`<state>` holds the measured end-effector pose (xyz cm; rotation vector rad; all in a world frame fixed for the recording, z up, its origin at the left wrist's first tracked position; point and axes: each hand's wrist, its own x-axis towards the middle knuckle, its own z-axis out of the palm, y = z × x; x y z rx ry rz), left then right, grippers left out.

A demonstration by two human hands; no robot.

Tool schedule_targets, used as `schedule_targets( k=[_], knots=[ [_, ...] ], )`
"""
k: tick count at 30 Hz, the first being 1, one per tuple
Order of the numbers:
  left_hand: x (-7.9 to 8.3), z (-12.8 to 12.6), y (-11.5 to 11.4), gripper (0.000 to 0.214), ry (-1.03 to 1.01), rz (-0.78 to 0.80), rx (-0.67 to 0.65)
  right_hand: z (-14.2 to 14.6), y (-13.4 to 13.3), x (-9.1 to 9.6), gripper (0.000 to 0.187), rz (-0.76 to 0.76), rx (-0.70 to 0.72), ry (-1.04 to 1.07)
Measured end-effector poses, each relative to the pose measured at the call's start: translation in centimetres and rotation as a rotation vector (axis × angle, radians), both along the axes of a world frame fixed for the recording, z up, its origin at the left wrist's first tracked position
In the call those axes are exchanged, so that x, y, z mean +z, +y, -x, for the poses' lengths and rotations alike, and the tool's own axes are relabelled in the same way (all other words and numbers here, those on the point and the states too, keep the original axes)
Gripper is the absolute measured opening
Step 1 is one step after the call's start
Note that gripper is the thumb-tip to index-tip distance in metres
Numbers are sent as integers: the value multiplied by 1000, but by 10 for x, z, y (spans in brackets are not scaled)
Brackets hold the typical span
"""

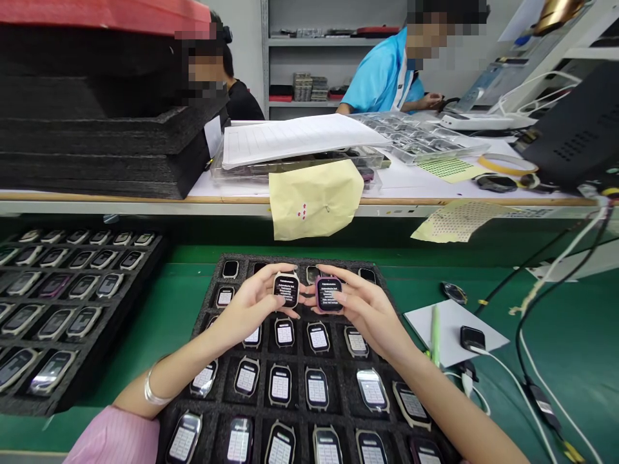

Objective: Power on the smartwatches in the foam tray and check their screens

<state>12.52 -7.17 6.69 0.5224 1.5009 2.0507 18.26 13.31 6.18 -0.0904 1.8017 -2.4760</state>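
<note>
My left hand (261, 298) grips a smartwatch case with a light frame (287, 290), thumb at its lower edge. In my right hand (365, 303) is a second smartwatch case with a purple frame (329, 294). Both screens are lit with lines of white text on black and face me, held side by side a small gap apart. Below them lies a black foam tray (300, 357) whose compartments hold many strapless watch cases, most with lit white screens. My forearms cover part of the tray.
Another foam tray (68, 332) of watches lies at left. A stack of black foam trays (97, 142) fills the shelf above. At right are a white pad (454, 322), a green pen (436, 335), a cabled black device (472, 338) and hanging cables. Two people sit beyond the shelf.
</note>
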Motion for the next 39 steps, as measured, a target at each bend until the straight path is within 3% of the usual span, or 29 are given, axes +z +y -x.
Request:
schedule_targets(
  k=[8,14,16,20,25,27,31,35,39],
  knots=[
    [-2,-2,0,40,38,-12,-59,0,0,-2,36,-161,-29,50],
    [-4,-1,0,42,53,-14,-13,-5,4,2,70,-191,172,47],
    [-5,-2,1,43,45,-30,-16,-7,8,2,70,-226,216,42],
    [-3,-5,4,41,7,-56,-55,-5,26,-2,50,-468,234,18],
    [-2,-8,9,41,-1,-50,-52,6,71,-28,40,-1078,38,147],
    [-4,-8,12,41,-2,-49,-56,10,88,-44,39,-1219,-4,204],
    [-10,-8,15,39,1,-46,-63,10,104,-65,42,-1304,28,228],
    [-12,-6,16,37,-2,-30,-62,1,113,-63,54,-1366,53,243],
    [-13,-6,16,44,8,-36,-85,-11,130,-62,35,-1453,-38,186]
  ],
)
